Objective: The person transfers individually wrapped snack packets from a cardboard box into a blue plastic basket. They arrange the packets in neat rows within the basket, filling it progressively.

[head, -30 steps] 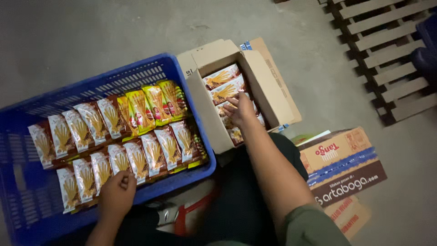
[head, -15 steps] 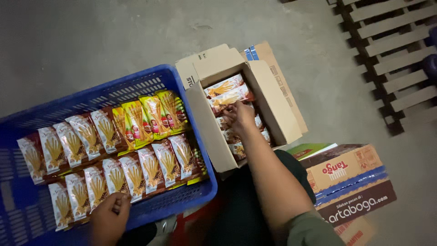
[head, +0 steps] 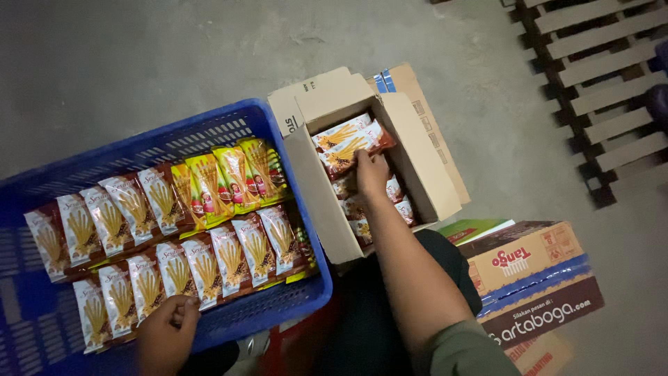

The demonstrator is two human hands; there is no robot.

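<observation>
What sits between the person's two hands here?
In the head view, the blue crate's near corner and the open cardboard box's wall lie between the left hand and right hand.

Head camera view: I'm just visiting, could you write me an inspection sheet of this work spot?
Surface: bare grey concrete floor.
Job's things: blue plastic crate with two rows of snack packets; open cardboard box with more snack packets inside.
Clutter: closed printed cartons stacked at the right; a green flat item beside them.
Hands: left hand rests on the crate's near edge by the front row; right hand reaches into the box, fingers on a packet.
Cables: nothing seen.
Surroundings: wooden pallet at upper right.
</observation>
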